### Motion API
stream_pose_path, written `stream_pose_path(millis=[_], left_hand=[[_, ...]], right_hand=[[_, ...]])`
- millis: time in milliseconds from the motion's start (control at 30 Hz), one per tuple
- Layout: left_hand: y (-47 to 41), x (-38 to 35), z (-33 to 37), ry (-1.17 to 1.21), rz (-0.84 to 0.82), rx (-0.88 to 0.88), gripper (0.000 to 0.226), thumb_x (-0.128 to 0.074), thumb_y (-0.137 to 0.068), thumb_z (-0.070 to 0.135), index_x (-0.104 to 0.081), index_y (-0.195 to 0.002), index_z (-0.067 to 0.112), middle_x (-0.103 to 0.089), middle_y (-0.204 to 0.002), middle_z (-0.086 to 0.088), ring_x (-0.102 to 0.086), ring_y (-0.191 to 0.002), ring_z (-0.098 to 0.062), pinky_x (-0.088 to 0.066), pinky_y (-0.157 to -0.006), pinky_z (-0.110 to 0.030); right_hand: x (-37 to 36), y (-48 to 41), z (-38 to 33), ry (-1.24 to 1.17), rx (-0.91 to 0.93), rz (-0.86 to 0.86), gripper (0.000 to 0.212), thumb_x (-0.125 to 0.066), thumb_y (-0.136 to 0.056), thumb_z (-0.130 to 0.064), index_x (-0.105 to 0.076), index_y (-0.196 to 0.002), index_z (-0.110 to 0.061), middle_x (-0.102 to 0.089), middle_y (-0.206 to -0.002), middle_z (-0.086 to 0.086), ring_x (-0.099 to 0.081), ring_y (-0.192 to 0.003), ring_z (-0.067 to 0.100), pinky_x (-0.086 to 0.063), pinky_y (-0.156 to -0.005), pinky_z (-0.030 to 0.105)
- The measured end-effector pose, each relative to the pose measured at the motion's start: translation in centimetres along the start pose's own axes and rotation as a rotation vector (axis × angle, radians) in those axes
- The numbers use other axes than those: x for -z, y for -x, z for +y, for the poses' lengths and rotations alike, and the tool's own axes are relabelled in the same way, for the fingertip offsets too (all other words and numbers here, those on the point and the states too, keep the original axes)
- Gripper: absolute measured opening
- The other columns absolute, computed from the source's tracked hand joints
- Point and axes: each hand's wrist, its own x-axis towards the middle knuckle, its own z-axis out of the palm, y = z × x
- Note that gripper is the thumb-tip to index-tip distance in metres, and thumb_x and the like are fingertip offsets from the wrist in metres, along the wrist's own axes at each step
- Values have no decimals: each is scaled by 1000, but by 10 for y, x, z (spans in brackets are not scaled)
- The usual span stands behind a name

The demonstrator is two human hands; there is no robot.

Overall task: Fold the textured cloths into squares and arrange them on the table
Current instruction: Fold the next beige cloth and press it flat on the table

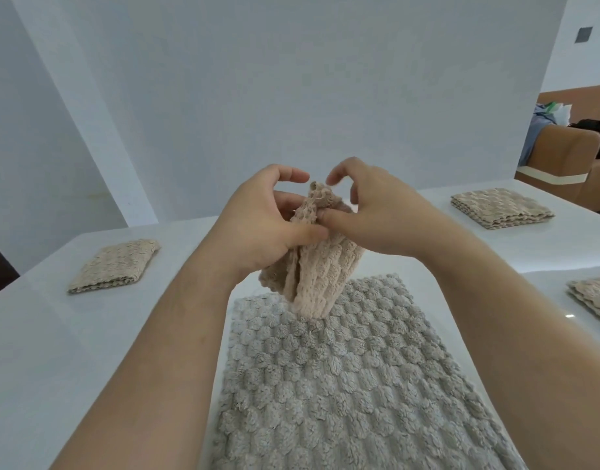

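Head view: the left hand [268, 218] grips a bunched beige cloth [312, 276] and the right hand [376, 212] pinches its top, holding it above the table [71, 351] at centre. Three folded cloths lie done: one on the left [113, 266], one on the far right [498, 207] and one at the right edge [593, 296]. One grey cloth [342, 385] lies flat nearby, unfolded, so two seem left.

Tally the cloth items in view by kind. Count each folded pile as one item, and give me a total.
Beige cloth in hand: 1
Grey cloth lying flat: 1
Folded beige piles: 3
Total: 5
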Motion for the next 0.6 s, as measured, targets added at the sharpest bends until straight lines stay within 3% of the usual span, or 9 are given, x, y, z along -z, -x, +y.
stream_pose_path(millis=[33, 100, 200, 367, 500, 600], left_hand=[[0, 0, 0, -13, -7, 1, 69, -87, -71, -2, -56, -125, 27, -78, -97, 5, -75, -80, -13, -60, -77, -36], [-2, 0, -2, -26, 6, 10, 69, -80, -71, -11, -55, -124, 26, -78, -96, 5, -75, -82, -15, -61, -80, -40], [-3, -3, -4, -113, 71, -7, 60, -74, -77, -4, -53, -122, 29, -76, -98, 8, -73, -85, -11, -62, -77, -38], [0, -9, -2, -502, 39, -78, 39, -64, -85, 8, -55, -115, 31, -63, -94, 12, -62, -79, -5, -46, -57, -19], [-4, -17, -9, -728, 155, -212, 15, -53, -81, 5, -55, -90, 16, -56, -86, -1, -55, -80, -24, -46, -64, -40], [-8, -22, -15, -691, 222, -242, 10, -46, -86, 5, -50, -88, 14, -53, -86, -3, -49, -81, -27, -41, -66, -40]], right_hand=[[1, 0, 0, 4, 12, -2, 46, -67, -87, -49, -52, -129, -37, -51, -112, -6, -59, -81, 5, -45, -67, 29], [2, -1, 1, -45, 31, -6, 34, -70, -88, -46, -61, -119, -36, -52, -113, -9, -57, -80, 2, -42, -64, 25], [2, -3, 2, -100, 33, 9, 16, -72, -88, -42, -66, -97, -31, -63, -99, -16, -63, -82, 6, -46, -64, 27], [0, -4, 4, -153, 27, -23, 12, -75, -88, -38, -67, -93, -30, -71, -92, -10, -65, -83, 7, -49, -69, 27], [0, -3, 2, -172, 47, -50, 12, -73, -90, -38, -63, -88, -33, -69, -93, -10, -68, -83, 10, -47, -67, 25], [0, -3, 2, -180, 55, -40, 13, -72, -91, -39, -63, -89, -31, -68, -92, -9, -68, -84, 13, -50, -69, 28]])
